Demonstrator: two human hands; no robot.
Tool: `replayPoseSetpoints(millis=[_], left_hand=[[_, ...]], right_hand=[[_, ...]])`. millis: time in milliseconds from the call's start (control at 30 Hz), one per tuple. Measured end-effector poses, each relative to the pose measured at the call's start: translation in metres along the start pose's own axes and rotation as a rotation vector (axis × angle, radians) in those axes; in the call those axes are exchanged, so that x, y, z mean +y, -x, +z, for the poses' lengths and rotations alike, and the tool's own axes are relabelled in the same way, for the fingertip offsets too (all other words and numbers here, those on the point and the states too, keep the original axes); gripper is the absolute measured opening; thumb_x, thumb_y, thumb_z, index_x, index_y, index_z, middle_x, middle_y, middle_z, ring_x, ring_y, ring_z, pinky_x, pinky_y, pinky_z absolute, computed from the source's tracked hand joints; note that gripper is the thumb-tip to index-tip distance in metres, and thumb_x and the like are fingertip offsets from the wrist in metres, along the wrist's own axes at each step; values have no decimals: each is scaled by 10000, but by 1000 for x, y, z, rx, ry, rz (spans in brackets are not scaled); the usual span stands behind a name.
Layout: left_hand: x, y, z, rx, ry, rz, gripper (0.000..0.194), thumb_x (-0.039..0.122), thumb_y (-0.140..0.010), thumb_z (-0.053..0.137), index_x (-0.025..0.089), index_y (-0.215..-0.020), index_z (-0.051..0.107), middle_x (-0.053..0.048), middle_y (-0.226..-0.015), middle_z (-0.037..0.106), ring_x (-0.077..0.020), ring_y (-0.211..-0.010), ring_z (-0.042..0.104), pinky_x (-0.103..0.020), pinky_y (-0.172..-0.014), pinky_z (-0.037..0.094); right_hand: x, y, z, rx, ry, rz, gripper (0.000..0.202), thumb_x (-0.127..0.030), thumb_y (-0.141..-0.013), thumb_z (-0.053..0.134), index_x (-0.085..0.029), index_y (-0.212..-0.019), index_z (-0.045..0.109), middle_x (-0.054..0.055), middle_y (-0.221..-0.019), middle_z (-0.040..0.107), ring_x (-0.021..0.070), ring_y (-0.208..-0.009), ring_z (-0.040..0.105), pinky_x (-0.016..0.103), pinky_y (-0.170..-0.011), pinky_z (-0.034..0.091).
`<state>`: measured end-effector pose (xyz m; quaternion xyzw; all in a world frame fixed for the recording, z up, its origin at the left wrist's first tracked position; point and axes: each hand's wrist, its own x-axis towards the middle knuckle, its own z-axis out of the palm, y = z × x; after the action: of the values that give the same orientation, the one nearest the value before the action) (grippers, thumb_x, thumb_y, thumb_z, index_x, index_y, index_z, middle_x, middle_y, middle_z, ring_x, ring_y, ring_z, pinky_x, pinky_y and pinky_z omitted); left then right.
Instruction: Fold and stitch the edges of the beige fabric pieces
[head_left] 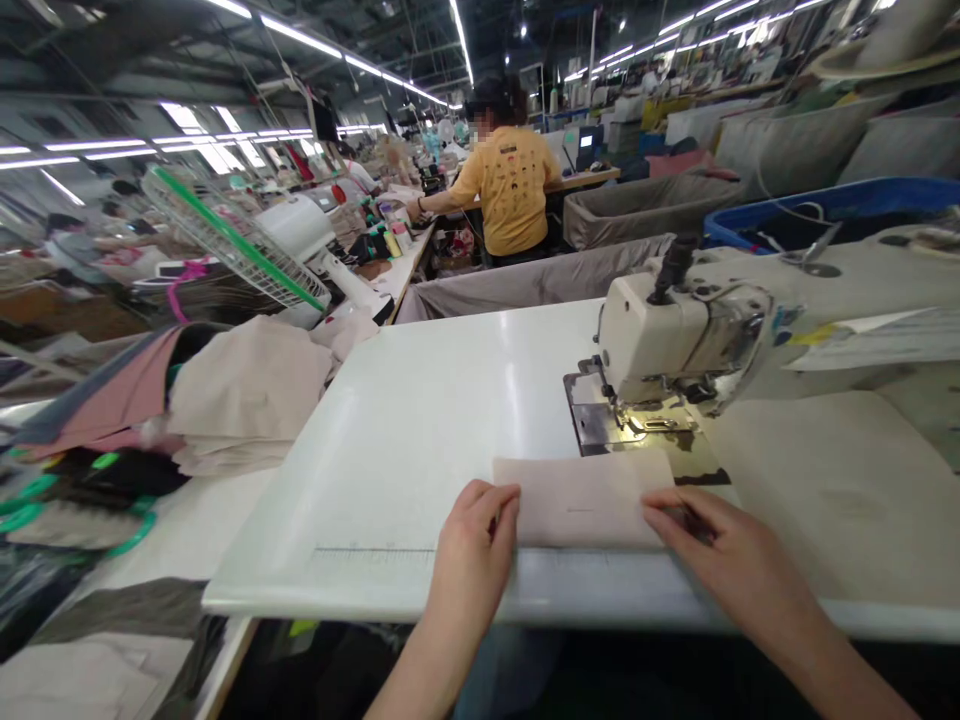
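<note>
Evenly hold the beige fabric piece (581, 500) flat before the sewing machine (667, 325), left hand (469, 530) and right hand (739, 545) pinching opposite ends.

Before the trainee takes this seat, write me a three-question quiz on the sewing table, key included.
1. Choose one. What do the left hand and the right hand hold between them?
A) a pair of scissors
B) a piece of pale cloth
C) a thread spool

2. True or false: the green-rimmed fan stands to the left of the sewing machine.

3. Fill in the blank: the printed marks near the front edge of the white table look like a ____.

Key: 1. B; 2. True; 3. ruler.
</note>
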<state>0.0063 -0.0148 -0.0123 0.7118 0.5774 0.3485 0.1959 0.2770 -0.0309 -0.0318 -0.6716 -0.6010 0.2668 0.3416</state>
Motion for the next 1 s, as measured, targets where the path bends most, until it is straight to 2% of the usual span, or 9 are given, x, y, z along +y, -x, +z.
replayPoseSetpoints(millis=[200,400,600,1000], left_hand=[[0,1,-2,-10,-5,-26,236,229,-942,536,180,-990,762,-47,-820,667,-168,-747,643,-286,-718,553],[0,-1,-4,-28,-14,-68,236,232,-931,550,176,-997,769,-36,-781,654,-155,-684,617,-270,-659,539],[2,-2,-5,-35,-12,-98,242,219,-916,550,171,-980,778,-30,-760,646,-144,-655,610,-252,-611,518],[1,-5,-5,-42,-4,-110,266,212,-901,538,168,-984,787,-32,-743,661,-147,-660,629,-256,-620,528]], right_hand=[[0,0,-4,-79,44,38,311,-527,-824,609,-273,-894,775,16,-860,757,216,-734,694,265,-666,531],[-6,3,-3,-18,54,84,311,-519,-833,586,-272,-875,771,17,-858,761,220,-727,689,280,-685,537],[8,-3,-6,-118,68,71,341,-570,-815,609,-288,-888,784,14,-899,775,225,-782,726,255,-672,565],[9,-4,-8,-111,67,42,337,-557,-813,630,-266,-883,785,31,-880,781,234,-763,728,254,-652,576]])
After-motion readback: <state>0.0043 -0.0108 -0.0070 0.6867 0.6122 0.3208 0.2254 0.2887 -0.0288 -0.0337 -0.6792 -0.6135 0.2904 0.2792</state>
